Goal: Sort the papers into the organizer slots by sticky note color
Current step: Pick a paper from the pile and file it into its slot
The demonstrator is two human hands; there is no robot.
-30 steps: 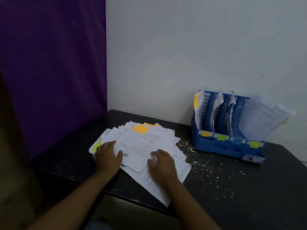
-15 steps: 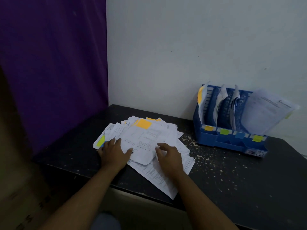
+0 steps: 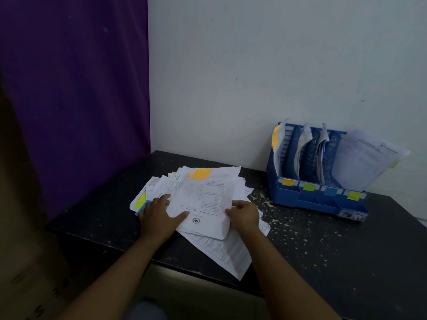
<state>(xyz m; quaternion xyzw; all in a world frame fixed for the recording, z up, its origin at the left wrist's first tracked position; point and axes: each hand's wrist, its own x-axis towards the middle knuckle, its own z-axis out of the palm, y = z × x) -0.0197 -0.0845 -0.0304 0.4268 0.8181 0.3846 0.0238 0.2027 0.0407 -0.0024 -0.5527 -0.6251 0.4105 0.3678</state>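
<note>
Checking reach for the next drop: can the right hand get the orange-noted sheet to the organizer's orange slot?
Probably yes. The right hand grips the orange-noted sheet at its edge, and only bare table lies between it and the organizer; the orange slot is nearest.

Matt paper sheets [image 3: 203, 197], glossy blue plastic organizer [image 3: 309, 199], speckled black tabletop [image 3: 323, 245].

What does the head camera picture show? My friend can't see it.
Two hands, left hand and right hand, handle the top sheet, with an orange sticky note, on a messy paper pile on a black table. A blue organizer stands to the right.
</note>
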